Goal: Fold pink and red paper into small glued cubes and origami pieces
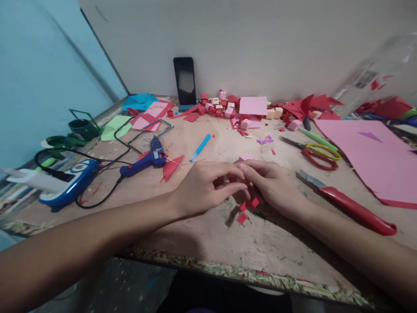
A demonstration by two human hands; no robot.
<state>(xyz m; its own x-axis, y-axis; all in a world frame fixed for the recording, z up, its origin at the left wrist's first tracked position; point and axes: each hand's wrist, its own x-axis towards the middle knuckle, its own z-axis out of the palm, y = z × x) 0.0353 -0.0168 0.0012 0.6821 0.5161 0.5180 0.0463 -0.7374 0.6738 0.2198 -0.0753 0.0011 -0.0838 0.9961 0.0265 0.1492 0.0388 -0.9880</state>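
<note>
My left hand point(205, 187) and my right hand point(272, 184) meet at the middle of the wooden table point(182, 226), fingers curled and pinched together over a small red paper piece point(228, 178) that is mostly hidden. A bit of pink paper point(245, 157) shows just behind the fingers. Small red paper squares point(247, 208) lie on the table right under my hands.
A blue glue gun point(148, 158) with black cable lies left, a blue pen point(200, 147) behind. Scissors point(314, 152) and a red-handled knife point(352, 208) lie right, beside a pink sheet point(374, 161). Paper cubes point(224, 106) and a phone point(185, 81) stand at the wall.
</note>
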